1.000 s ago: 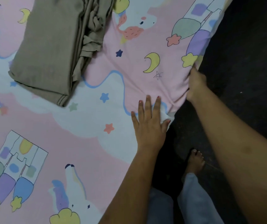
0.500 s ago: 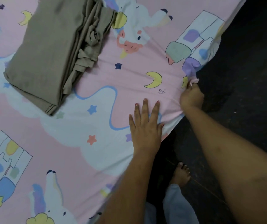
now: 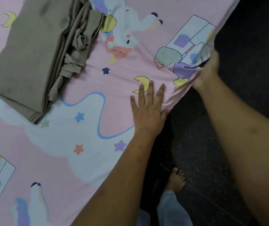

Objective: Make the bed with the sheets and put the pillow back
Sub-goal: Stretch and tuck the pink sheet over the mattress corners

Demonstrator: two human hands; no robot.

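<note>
Now the right grip (image 3: 208, 70) sits further up the right-hand edge of the pink cartoon-print bed sheet (image 3: 122, 69) than a second ago. Then it was beside the yellow star at the foot of the printed building; now it is beside the building itself. It is blurred, but its fingers are curled round the bunched hem, which puckers toward it. The left grip (image 3: 148, 111) has followed it and lies open and flat on the sheet at centre frame. Its fingertips now reach the printed yellow moon (image 3: 141, 83), where before they lay below it. I judge the pair is working along the edge, one pinning while the other draws the hem taut and down toward the dark floor (image 3: 244, 79). The folded olive-grey cloth (image 3: 32, 54) stays at the upper left, not yet spread, and no pillow is in view.
</note>
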